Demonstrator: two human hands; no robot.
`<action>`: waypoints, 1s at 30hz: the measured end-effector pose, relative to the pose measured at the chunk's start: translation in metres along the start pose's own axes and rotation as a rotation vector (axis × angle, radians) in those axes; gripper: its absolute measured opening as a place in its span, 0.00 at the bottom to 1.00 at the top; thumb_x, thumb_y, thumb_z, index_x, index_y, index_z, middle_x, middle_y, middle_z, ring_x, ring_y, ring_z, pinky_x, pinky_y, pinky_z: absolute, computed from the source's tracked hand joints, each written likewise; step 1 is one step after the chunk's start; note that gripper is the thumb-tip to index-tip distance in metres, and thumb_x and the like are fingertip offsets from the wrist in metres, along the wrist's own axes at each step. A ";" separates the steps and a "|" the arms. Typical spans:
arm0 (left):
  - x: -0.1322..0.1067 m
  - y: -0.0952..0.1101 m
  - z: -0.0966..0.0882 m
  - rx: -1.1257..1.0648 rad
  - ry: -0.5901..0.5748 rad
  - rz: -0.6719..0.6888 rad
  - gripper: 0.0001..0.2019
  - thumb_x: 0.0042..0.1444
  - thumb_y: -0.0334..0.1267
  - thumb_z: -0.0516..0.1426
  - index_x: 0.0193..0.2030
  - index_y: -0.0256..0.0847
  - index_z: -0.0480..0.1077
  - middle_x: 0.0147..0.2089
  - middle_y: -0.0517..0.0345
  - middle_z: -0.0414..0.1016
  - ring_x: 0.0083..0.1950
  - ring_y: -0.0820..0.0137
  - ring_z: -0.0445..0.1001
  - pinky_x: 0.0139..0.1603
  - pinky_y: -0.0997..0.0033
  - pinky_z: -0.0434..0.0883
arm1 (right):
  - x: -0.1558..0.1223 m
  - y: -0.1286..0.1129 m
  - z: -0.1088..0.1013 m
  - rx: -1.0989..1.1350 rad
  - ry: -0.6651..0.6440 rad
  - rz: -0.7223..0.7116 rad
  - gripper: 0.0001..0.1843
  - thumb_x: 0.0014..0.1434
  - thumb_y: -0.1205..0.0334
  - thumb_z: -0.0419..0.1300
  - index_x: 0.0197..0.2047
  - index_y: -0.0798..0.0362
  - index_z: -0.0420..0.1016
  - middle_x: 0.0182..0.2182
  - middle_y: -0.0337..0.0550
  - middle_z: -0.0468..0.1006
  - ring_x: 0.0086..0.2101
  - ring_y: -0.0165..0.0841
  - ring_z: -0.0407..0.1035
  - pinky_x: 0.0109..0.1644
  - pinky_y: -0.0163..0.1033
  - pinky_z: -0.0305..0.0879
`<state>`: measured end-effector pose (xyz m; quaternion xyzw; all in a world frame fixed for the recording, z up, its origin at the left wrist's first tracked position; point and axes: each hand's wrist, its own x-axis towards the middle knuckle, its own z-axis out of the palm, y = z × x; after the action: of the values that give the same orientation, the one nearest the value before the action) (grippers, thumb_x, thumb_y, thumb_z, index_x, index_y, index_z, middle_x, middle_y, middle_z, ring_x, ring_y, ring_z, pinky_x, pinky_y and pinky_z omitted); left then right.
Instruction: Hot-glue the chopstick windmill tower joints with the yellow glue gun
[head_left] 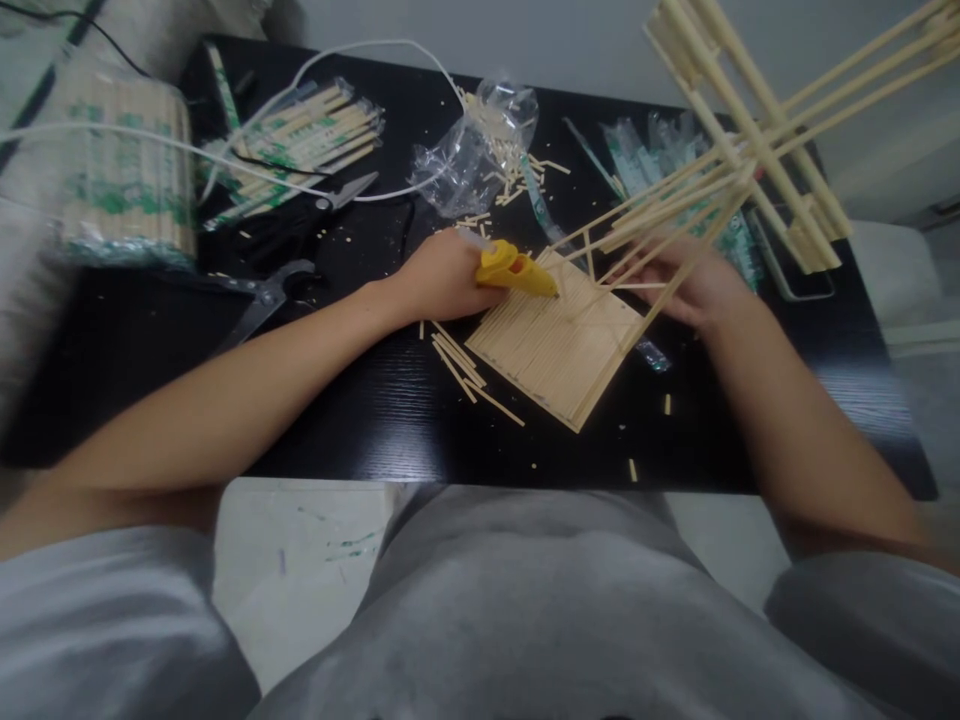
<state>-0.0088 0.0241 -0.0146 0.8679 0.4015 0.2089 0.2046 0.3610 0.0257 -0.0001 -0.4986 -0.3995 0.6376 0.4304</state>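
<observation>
My left hand is closed around a yellow glue gun, its nozzle touching a flat square panel of glued wooden sticks on the black table. My right hand grips the lower ends of a tall frame of long wooden sticks that rises from the panel's far corner toward the camera. The fingers of that hand are partly hidden behind the sticks.
Loose cut sticks lie beside the panel. Scissors, pliers-like cutters, packs of wrapped chopsticks, a big bundle, a crumpled plastic bag and a white cable crowd the far side. My grey-clad knees are below.
</observation>
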 end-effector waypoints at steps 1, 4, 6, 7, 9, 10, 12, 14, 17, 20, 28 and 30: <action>0.000 0.000 0.001 -0.007 0.011 -0.007 0.14 0.65 0.42 0.69 0.55 0.42 0.86 0.51 0.51 0.89 0.64 0.48 0.87 0.71 0.50 0.80 | 0.000 0.000 0.000 0.004 0.002 0.000 0.22 0.89 0.76 0.57 0.44 0.53 0.88 0.35 0.43 0.87 0.35 0.32 0.83 0.52 0.41 0.90; 0.001 -0.001 0.003 -0.041 0.039 -0.017 0.13 0.64 0.43 0.69 0.53 0.43 0.86 0.48 0.54 0.87 0.63 0.49 0.87 0.70 0.51 0.80 | 0.000 0.000 -0.001 0.011 0.025 0.000 0.19 0.86 0.77 0.62 0.43 0.52 0.87 0.32 0.40 0.84 0.33 0.30 0.82 0.50 0.39 0.90; 0.001 -0.001 0.004 -0.056 0.040 -0.020 0.13 0.63 0.45 0.69 0.52 0.45 0.86 0.46 0.55 0.87 0.61 0.50 0.87 0.69 0.51 0.80 | 0.001 0.000 -0.001 0.009 0.042 0.003 0.20 0.86 0.77 0.60 0.43 0.53 0.88 0.31 0.40 0.84 0.32 0.30 0.82 0.46 0.36 0.89; 0.001 0.000 0.004 -0.058 0.038 -0.021 0.12 0.63 0.45 0.70 0.51 0.45 0.85 0.46 0.56 0.86 0.60 0.50 0.87 0.68 0.52 0.80 | 0.001 0.001 -0.001 0.008 0.047 0.005 0.21 0.86 0.78 0.59 0.43 0.53 0.89 0.30 0.40 0.84 0.31 0.30 0.83 0.44 0.34 0.88; 0.002 0.000 0.004 -0.054 0.036 -0.025 0.12 0.63 0.46 0.70 0.49 0.45 0.85 0.45 0.55 0.86 0.60 0.50 0.87 0.67 0.52 0.80 | 0.002 0.001 -0.002 0.007 0.057 0.003 0.21 0.85 0.79 0.60 0.44 0.52 0.90 0.30 0.39 0.84 0.29 0.29 0.82 0.42 0.33 0.87; 0.002 0.001 0.004 -0.052 0.038 -0.030 0.12 0.63 0.46 0.70 0.49 0.45 0.85 0.45 0.55 0.86 0.60 0.50 0.87 0.66 0.52 0.81 | 0.003 0.001 -0.002 0.008 0.064 0.002 0.20 0.84 0.79 0.61 0.43 0.52 0.90 0.30 0.39 0.84 0.29 0.29 0.82 0.41 0.32 0.87; 0.002 0.002 0.003 -0.053 0.042 -0.044 0.11 0.62 0.45 0.70 0.48 0.44 0.85 0.45 0.54 0.86 0.61 0.49 0.88 0.66 0.52 0.81 | 0.005 0.002 -0.005 0.010 0.080 0.004 0.20 0.84 0.79 0.62 0.44 0.52 0.91 0.31 0.39 0.86 0.29 0.28 0.82 0.42 0.33 0.88; 0.002 0.003 0.003 -0.051 0.031 -0.052 0.10 0.63 0.45 0.70 0.47 0.44 0.84 0.45 0.54 0.86 0.61 0.49 0.88 0.66 0.52 0.81 | 0.006 0.002 -0.009 0.004 0.088 0.014 0.19 0.84 0.78 0.62 0.45 0.51 0.92 0.34 0.40 0.89 0.31 0.29 0.83 0.45 0.35 0.89; 0.003 0.003 0.003 -0.046 0.009 -0.049 0.10 0.63 0.45 0.69 0.47 0.44 0.84 0.44 0.56 0.85 0.61 0.49 0.88 0.68 0.50 0.81 | 0.009 0.001 -0.015 -0.013 0.072 0.026 0.16 0.83 0.76 0.66 0.46 0.49 0.91 0.36 0.39 0.91 0.32 0.30 0.83 0.48 0.37 0.90; 0.003 0.003 0.003 -0.058 0.019 -0.064 0.10 0.63 0.44 0.70 0.47 0.44 0.84 0.45 0.55 0.85 0.63 0.47 0.87 0.71 0.48 0.80 | 0.009 -0.001 -0.017 -0.031 0.052 0.037 0.15 0.83 0.76 0.67 0.45 0.49 0.90 0.35 0.38 0.89 0.31 0.29 0.82 0.48 0.38 0.89; 0.001 0.002 0.002 -0.045 0.010 -0.026 0.10 0.63 0.43 0.70 0.49 0.44 0.84 0.45 0.55 0.86 0.59 0.50 0.88 0.66 0.52 0.81 | 0.002 0.001 -0.003 0.012 0.037 -0.005 0.14 0.79 0.76 0.67 0.41 0.50 0.83 0.33 0.42 0.86 0.34 0.34 0.85 0.45 0.38 0.90; 0.000 0.001 0.001 -0.042 0.017 -0.012 0.11 0.64 0.43 0.70 0.50 0.44 0.84 0.46 0.54 0.87 0.58 0.51 0.88 0.65 0.54 0.81 | 0.001 0.002 0.000 0.034 0.026 -0.006 0.15 0.81 0.76 0.66 0.42 0.50 0.83 0.32 0.41 0.85 0.34 0.33 0.84 0.46 0.39 0.90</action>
<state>-0.0081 0.0231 -0.0147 0.8593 0.4039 0.2232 0.2206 0.3606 0.0255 -0.0022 -0.4983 -0.3845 0.6364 0.4458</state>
